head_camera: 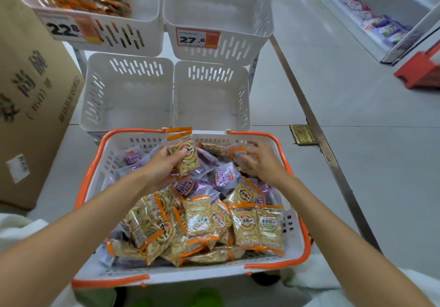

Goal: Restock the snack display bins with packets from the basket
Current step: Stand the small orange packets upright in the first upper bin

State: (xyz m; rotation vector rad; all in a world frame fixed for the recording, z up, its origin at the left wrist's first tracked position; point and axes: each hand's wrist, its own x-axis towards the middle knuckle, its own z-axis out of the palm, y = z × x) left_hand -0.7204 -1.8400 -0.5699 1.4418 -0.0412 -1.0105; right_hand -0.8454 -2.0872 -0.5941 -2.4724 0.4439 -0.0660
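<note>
Packets (184, 156) gripped by left hand (164, 166); right hand (258, 161), blurred, seemingly closing on another.

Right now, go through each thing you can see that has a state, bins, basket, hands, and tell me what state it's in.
Upper left bin: partly filled with orange packets.
Upper right bin: empty.
Lower left bin: empty.
Lower right bin: empty.
Basket: full of orange-edged and purple packets.
Left hand: closed on an orange-edged packet, lifted above the pile.
Right hand: down among the packets, grip blurred.
</note>
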